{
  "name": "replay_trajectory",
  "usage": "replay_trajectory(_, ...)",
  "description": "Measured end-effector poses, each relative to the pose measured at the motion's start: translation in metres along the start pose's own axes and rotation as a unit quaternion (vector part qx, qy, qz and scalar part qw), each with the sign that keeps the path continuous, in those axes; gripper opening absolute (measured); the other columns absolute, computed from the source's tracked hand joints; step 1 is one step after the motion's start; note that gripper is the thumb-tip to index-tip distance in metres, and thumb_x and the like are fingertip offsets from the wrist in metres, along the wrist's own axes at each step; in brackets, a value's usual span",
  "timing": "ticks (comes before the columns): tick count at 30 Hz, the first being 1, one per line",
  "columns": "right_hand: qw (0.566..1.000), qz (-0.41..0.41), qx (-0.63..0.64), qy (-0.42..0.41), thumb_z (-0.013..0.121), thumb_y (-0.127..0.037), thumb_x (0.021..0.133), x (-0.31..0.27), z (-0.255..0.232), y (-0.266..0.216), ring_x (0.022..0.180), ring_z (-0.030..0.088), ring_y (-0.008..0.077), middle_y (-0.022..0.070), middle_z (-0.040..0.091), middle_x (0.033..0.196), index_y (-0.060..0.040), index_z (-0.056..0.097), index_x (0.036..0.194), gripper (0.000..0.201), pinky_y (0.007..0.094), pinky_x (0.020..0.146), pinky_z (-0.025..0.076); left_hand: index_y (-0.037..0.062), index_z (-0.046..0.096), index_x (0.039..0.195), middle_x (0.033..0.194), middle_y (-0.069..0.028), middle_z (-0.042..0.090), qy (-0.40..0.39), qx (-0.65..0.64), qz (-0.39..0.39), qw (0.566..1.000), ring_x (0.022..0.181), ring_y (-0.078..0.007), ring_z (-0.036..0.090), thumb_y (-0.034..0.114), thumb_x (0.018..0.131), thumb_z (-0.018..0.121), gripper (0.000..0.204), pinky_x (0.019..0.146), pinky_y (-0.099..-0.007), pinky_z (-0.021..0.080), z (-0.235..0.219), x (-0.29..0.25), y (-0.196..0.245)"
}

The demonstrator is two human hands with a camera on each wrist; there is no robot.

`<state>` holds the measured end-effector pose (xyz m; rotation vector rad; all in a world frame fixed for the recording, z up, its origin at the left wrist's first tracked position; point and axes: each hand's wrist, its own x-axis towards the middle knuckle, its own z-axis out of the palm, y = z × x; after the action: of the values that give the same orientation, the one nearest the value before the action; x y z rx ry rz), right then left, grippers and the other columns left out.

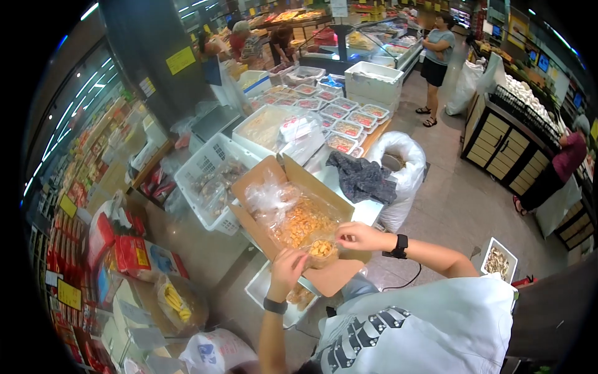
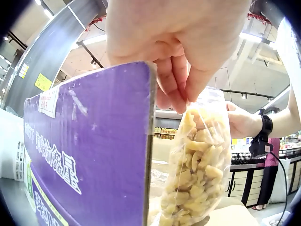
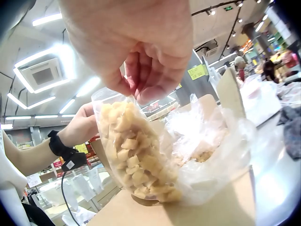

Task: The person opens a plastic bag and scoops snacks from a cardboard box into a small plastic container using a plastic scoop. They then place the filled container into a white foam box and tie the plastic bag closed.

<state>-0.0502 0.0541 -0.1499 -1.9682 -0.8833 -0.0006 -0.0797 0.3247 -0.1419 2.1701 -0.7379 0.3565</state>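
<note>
A clear plastic bag (image 1: 322,249) filled with chunky yellow pieces stands upright over the near end of an open cardboard box (image 1: 341,282). My left hand (image 1: 286,269) pinches one side of the bag's top edge between thumb and fingertips. On the opposite side, my right hand (image 1: 364,237) pinches the rim too. In the left wrist view the bag (image 2: 195,174) hangs beside the box's purple printed outer wall (image 2: 89,141). Inside the box lie more loose yellow pieces (image 1: 305,223) in a large crumpled clear liner (image 1: 271,198), which also shows in the right wrist view.
Beyond the box stand a white crate (image 1: 208,171) and a white foam box (image 1: 258,124). A dark cloth (image 1: 361,177) lies right of it, near a white sack (image 1: 405,162). Under the near flap is a white tray (image 1: 258,287). Several people stand farther off.
</note>
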Motion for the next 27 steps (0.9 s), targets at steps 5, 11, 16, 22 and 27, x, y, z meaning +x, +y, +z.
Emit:
replay_trajectory(5,0.999,-0.048,-0.006,0.003,0.060,-0.011,0.085,0.007,0.007,-0.005,0.070,0.059,0.0254,0.0114,0.059,0.082,0.0002,0.059,0.090,0.012,0.0336,0.062,0.048,0.0006,0.063,0.082,0.081,-0.0131,0.063,-0.015,-0.011,0.001,1.000,0.077,-0.0305,0.058,0.004,0.078,0.065,0.005,0.068,-0.0368,0.046,0.003,-0.002,-0.005)
replay_trajectory(11,0.999,-0.047,-0.025,0.005,0.058,-0.009,0.085,0.004,0.007,-0.008,0.077,0.060,0.0293,0.0134,0.059,0.084,0.0002,0.058,0.089,0.010,0.0356,0.066,0.047,0.0002,0.065,0.082,0.081,-0.0117,0.065,0.002,-0.049,-0.033,0.998,0.077,-0.0267,0.060,0.003,0.075,0.069,0.008,0.069,-0.0326,0.047,-0.005,-0.003,-0.008)
replay_trajectory(16,0.998,-0.041,-0.035,0.016,0.057,-0.009,0.086,0.000,0.009,-0.009,0.078,0.060,0.0307,0.0140,0.058,0.087,0.0003,0.056,0.090,0.010,0.0369,0.066,0.047,-0.0003,0.064,0.081,0.079,-0.0104,0.064,0.029,-0.050,-0.045,0.997,0.074,-0.0238,0.060,0.001,0.074,0.069,0.008,0.068,-0.0303,0.047,0.001,-0.005,-0.013)
replay_trajectory(22,0.998,-0.046,-0.045,0.027,0.057,-0.011,0.087,-0.001,0.010,-0.006,0.079,0.060,0.0314,0.0139,0.058,0.088,-0.0003,0.056,0.091,0.012,0.0378,0.068,0.048,0.0000,0.064,0.078,0.075,-0.0087,0.061,0.041,-0.090,-0.112,0.989,0.067,-0.0208,0.057,0.001,0.075,0.069,0.006,0.062,-0.0285,0.043,0.001,-0.006,-0.013)
replay_trajectory(27,0.998,-0.036,-0.045,0.022,0.058,-0.013,0.086,0.000,0.010,-0.013,0.080,0.060,0.0313,0.0137,0.059,0.088,-0.0007,0.056,0.091,0.013,0.0376,0.068,0.048,0.0002,0.062,0.079,0.075,-0.0095,0.059,0.014,-0.072,-0.076,0.994,0.069,-0.0221,0.056,0.003,0.075,0.069,0.009,0.064,-0.0295,0.043,0.001,-0.006,-0.017)
